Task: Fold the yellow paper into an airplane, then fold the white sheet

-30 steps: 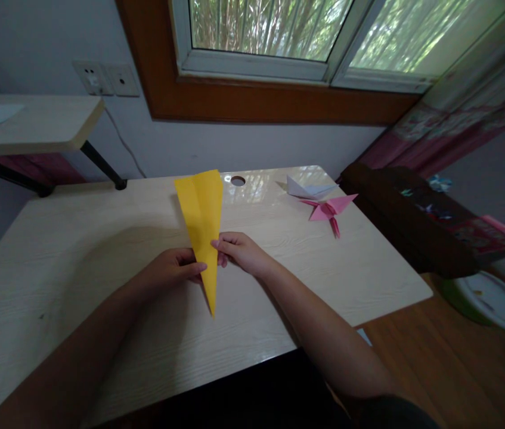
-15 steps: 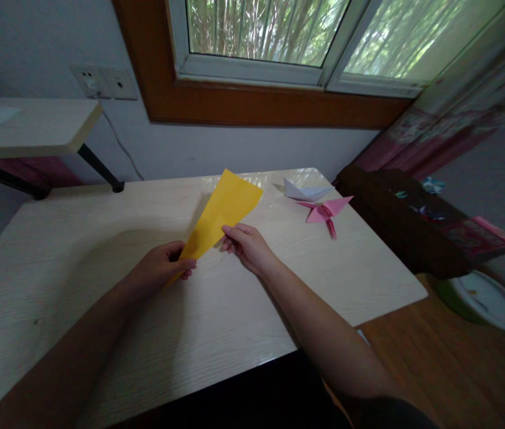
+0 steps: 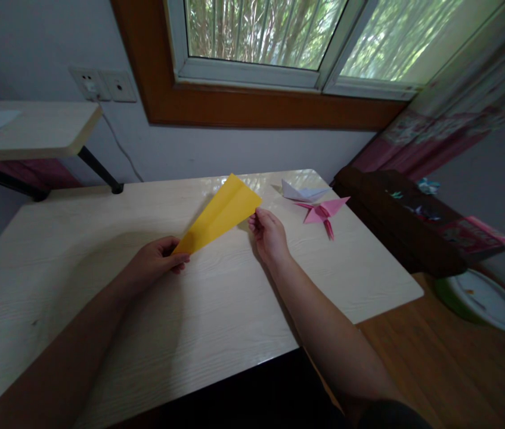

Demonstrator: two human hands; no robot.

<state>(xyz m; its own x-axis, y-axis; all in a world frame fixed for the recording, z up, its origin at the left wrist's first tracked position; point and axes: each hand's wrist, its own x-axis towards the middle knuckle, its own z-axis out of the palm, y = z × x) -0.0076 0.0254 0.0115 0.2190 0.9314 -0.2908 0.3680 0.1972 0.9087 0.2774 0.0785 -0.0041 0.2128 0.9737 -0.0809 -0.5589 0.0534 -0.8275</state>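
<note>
A folded sheet of yellow paper [image 3: 220, 211], narrow at the near end and wider at the far end, is held at a slant above the table [image 3: 229, 322]. My left hand [image 3: 156, 262] pinches its narrow lower end between thumb and fingers. At the far right corner of the sheet, the fingertips of my right hand [image 3: 270, 235] are closed on the edge. A faint crease runs lengthwise along the paper. To the right of my right hand lie a pink folded paper figure [image 3: 324, 213] and, behind it, a white folded paper figure [image 3: 301, 192].
A raised shelf [image 3: 28, 134] on black legs stands at the left back. Behind the table are a wall and a window [image 3: 256, 36]. Dark wooden furniture [image 3: 368, 196] with small items is beyond the right edge, near a green-and-white basin [image 3: 489, 298] on the floor.
My right hand has slid from the middle of the paper's edge to its far right corner. The paper has tilted a little to the right, and a lengthwise crease now shows.
</note>
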